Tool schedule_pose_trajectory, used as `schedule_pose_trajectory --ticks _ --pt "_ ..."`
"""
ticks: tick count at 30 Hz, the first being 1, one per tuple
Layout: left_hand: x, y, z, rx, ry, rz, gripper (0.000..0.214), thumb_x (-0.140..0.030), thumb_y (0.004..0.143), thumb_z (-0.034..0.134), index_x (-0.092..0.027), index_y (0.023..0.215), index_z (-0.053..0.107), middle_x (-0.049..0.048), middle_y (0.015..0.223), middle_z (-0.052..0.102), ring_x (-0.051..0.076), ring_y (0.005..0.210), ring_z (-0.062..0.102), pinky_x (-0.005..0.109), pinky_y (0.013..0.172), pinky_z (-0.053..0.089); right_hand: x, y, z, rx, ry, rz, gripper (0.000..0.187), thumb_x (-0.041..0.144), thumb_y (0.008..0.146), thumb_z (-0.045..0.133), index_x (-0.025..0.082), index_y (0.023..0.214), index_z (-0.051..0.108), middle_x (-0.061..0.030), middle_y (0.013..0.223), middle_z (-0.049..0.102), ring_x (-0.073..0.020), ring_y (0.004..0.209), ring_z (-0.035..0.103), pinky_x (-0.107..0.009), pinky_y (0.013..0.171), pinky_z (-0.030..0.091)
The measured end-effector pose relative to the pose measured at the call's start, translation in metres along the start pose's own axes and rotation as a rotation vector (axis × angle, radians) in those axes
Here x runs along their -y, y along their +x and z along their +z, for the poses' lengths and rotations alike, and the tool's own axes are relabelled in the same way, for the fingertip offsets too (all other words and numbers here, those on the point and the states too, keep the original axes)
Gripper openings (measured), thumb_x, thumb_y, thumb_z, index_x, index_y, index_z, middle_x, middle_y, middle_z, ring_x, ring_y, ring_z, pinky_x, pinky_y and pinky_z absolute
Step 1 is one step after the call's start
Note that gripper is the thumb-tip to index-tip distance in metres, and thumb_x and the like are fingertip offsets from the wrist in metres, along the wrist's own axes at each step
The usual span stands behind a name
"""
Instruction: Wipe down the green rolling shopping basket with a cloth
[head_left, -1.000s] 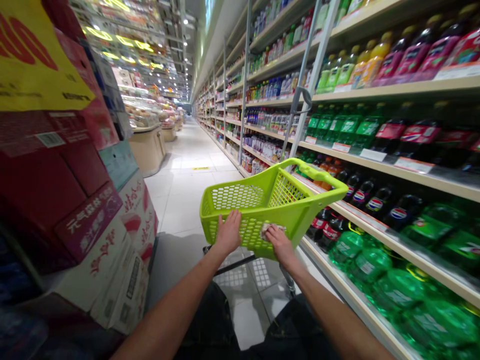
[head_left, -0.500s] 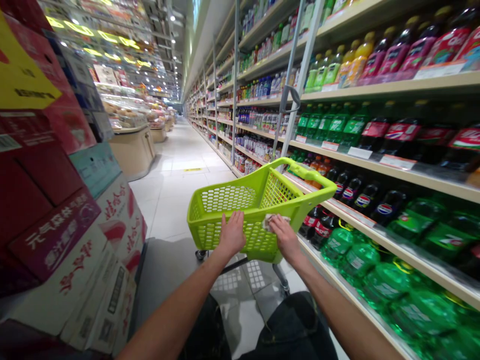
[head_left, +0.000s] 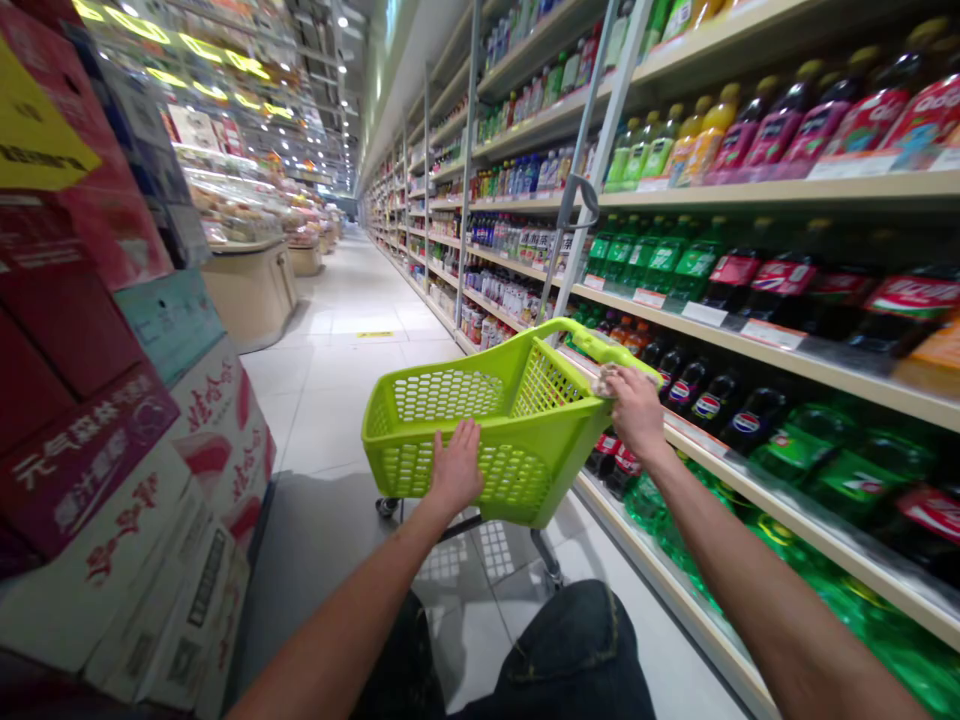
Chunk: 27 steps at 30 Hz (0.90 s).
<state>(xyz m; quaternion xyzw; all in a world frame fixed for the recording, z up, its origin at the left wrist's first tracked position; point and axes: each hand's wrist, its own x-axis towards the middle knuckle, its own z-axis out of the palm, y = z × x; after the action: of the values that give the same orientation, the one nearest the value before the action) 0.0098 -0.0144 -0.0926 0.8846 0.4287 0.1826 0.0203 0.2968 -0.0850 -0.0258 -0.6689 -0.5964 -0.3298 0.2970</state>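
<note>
Lime-green shopping cart (head_left: 517, 480) sits on the aisle floor (head_left: 337, 400) right in front of both hands, beside the soda shelves (head_left: 780, 352). Left hand (head_left: 455, 470) rests open and flat on its near mesh wall. Right hand (head_left: 634, 410) clutches a crumpled cloth (head_left: 606, 378) against the right rim. The cart is perforated plastic on small wheels.

left hand (head_left: 455, 470) on green cart (head_left: 517, 480) rim, right hand (head_left: 635, 412) holding cloth (head_left: 604, 379)
</note>
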Motion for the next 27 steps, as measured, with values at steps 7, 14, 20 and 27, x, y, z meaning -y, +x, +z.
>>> schedule_pose_trajectory --ticks 7,14,20,27 --pt "0.001 -0.003 -0.001 0.02 -0.006 0.013 0.072 -0.016 0.063 0.04 -0.01 0.133 0.027 0.008 0.143 0.025 0.022 0.132 0.02 0.055 0.105 0.009 0.098 -0.005 0.043 0.326 0.147 -0.269 0.037 0.004 0.075 0.04 0.02 0.101 0.062 -0.0055 0.114 0.058 -0.0177 0.107 0.049 -0.031 0.093 0.039" --pt "0.006 -0.012 -0.003 0.008 -0.004 0.011 0.072 -0.016 0.062 0.042 -0.012 0.133 0.028 0.0073 0.143 0.025 0.022 0.132 0.019 0.055 0.105 0.007 0.05 0.004 0.011 0.25 0.017 -0.127 0.031 0.009 0.078 0.041 0.017 0.098 0.063 -0.0101 0.112 0.058 -0.0229 0.108 0.047 -0.039 0.093 0.036" --pt "-0.007 -0.008 -0.014 -0.056 -0.102 -0.038 0.062 -0.014 0.067 0.041 -0.014 0.129 0.035 0.0111 0.136 0.038 0.022 0.127 0.03 0.055 0.105 0.009 0.077 -0.007 0.018 0.303 0.118 -0.149 0.037 0.003 0.071 0.041 0.017 0.098 0.062 -0.0095 0.112 0.058 -0.0202 0.105 0.05 -0.037 0.092 0.039" --pt "-0.038 0.027 -0.016 -0.092 -0.412 0.013 0.058 -0.02 0.076 0.038 -0.017 0.133 0.028 0.0069 0.141 0.03 0.018 0.129 0.026 0.046 0.107 0.014 0.125 -0.011 0.05 0.353 0.498 -0.159 0.07 0.004 0.062 0.043 0.011 0.13 0.033 -0.0153 0.127 0.046 -0.0214 0.118 0.042 -0.039 0.098 0.035"
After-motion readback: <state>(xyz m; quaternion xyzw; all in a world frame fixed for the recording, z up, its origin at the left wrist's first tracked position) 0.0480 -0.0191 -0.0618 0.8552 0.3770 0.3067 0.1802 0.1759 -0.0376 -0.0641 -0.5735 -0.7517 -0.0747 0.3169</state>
